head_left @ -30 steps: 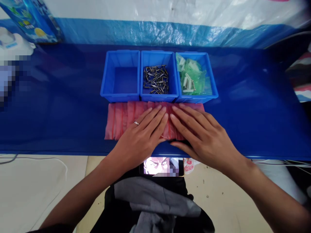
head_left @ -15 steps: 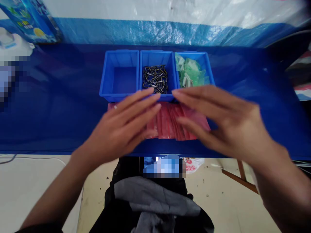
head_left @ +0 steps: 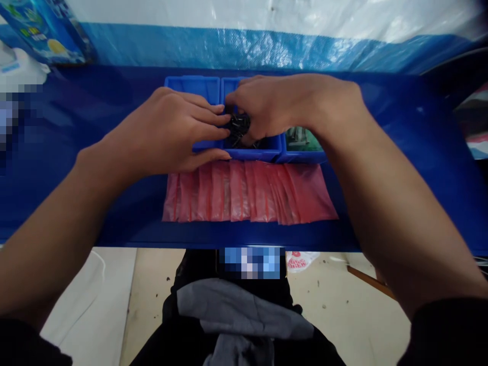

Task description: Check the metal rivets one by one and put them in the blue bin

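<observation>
Blue table point(head_left: 400, 168): pink bags point(head_left: 249, 192) fanned below bins; both hands point(head_left: 168, 129) point(head_left: 282, 104) pinch rivets point(head_left: 238, 126) over middle bin point(head_left: 253, 151), covering it; green packets point(head_left: 301, 138) in right bin.

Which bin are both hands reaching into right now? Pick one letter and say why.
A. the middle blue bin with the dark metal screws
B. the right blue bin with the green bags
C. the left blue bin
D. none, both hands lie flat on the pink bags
A: the left hand and right hand meet over the middle blue bin, fingertips on the dark metal screws; the pink bags lie uncovered in front.
</observation>
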A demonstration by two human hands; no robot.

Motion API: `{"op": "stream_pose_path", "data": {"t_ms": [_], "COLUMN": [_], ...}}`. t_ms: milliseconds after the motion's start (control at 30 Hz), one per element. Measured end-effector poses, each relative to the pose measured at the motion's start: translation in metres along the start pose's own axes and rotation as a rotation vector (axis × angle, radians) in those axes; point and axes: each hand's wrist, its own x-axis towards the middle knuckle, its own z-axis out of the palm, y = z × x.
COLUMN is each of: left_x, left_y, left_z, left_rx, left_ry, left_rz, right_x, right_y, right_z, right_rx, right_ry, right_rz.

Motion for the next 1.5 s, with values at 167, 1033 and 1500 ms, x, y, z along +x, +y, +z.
{"op": "stream_pose_path", "data": {"t_ms": [167,1033,1500], "left_x": [-0.003,-0.019,-0.018], "left_y": [0.002,0.018,0.018], "left_z": [0.007,0.025,0.023], "left_rx": [0.009,0.046,0.063], "left_ry": [0.098,0.159,0.179], "left_rz": [0.008,-0.073,-0.060], "right_x": [-0.001,-0.021,-0.019], "right_y": [-0.009,-0.006,-0.005], "right_z": [-0.011,-0.068,-0.064], "right_rx": [-0.144,0.187,0.274], "right_ry": [-0.350,-0.087,-0.107], "right_rz": [0.078,0.139,0.145]}}
